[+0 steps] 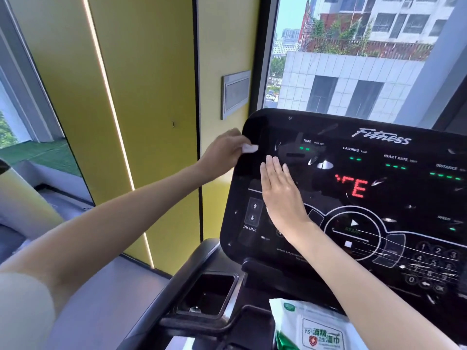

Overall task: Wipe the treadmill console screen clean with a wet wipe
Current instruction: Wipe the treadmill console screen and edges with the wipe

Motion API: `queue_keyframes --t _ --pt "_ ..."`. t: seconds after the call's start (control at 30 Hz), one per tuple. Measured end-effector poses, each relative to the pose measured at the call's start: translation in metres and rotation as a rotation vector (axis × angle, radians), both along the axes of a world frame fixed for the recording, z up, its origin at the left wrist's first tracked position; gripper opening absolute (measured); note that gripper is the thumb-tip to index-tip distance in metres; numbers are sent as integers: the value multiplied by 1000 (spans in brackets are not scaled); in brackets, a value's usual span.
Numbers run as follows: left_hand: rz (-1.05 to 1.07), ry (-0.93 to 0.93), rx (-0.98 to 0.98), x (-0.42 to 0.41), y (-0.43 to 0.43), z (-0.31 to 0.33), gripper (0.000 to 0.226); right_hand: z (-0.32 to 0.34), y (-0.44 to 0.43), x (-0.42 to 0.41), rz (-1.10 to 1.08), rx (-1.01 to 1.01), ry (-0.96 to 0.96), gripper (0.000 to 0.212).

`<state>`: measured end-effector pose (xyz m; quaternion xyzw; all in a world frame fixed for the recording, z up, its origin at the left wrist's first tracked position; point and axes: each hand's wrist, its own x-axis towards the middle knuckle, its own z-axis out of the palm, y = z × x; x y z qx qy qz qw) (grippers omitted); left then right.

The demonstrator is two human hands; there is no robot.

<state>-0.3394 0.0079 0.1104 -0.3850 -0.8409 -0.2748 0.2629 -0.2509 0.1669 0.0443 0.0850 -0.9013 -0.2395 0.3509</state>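
Console screen (379, 205): black glass, lit, tilted up; pale flecks (324, 164) and smears scattered across it.
Wet wipe (250, 148): at the console's upper-left edge, a small white wad showing only partly past the fingers.
Left hand (223, 154): at that same edge, fingers curled, pinching the wipe; contact between wipe and glass impossible to tell.
Right hand (280, 193): flat on the console's left part, fingers straight and close together, holding nothing; just right of the incline arrows (253, 212).
Wipe pack (310, 327): just below the console's bottom edge, green and white.
Cup holder (209, 294): below the console's lower-left corner.
Progress: likely barely begun, judging by flecks across most of the glass.
Risk, prints: bare palm on the glass likely to leave fresh marks where cleaning is due.
Risk, keys: console live, so a press on the arrows or the start button (353, 223) could trigger the machine.
Risk, grip: small wad, light pinch; could slip and drop off the console's left side.
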Motion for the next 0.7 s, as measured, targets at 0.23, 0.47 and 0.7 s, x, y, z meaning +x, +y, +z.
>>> queue_keyframes --t 0.23,0.47,0.7 --pt "-140 -82 -142 37 -20 -51 27 2 -2 4 -53 28 -52 65" --pt "12 -71 74 14 -3 -23 24 2 -1 2 -23 -7 -81 65" --pt "-95 -101 -176 37 -20 -51 32 20 3 14 137 -263 -216 79"
